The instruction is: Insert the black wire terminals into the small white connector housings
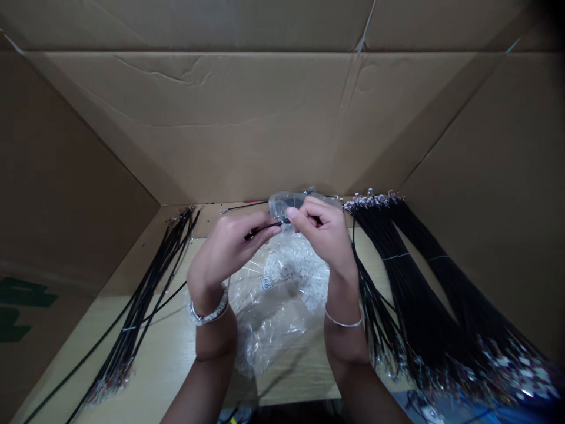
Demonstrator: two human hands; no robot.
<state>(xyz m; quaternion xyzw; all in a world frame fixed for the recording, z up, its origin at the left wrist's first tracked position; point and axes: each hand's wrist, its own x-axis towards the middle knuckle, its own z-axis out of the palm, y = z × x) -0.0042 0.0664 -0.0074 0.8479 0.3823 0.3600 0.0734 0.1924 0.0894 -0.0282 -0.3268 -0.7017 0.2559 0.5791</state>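
Observation:
A thin black cable (269,226) is pinched in my left hand (233,238), its end pointing right; a length of black cable also shows behind my left wrist. My right hand (320,227) meets it at the cable's end, thumb and forefinger pressed together. Something small and pale shows between the fingertips, too small to make out. Under my hands lies a clear plastic bag (265,318) with many small white connectors (291,265) and a marked label (266,283).
To the left lies a small bundle of black cables (145,294) with bare coloured wire ends. On the right are large tied bundles of black cables (410,294) with white ends. Cardboard walls (247,129) enclose the wooden table (304,377) at the back and sides.

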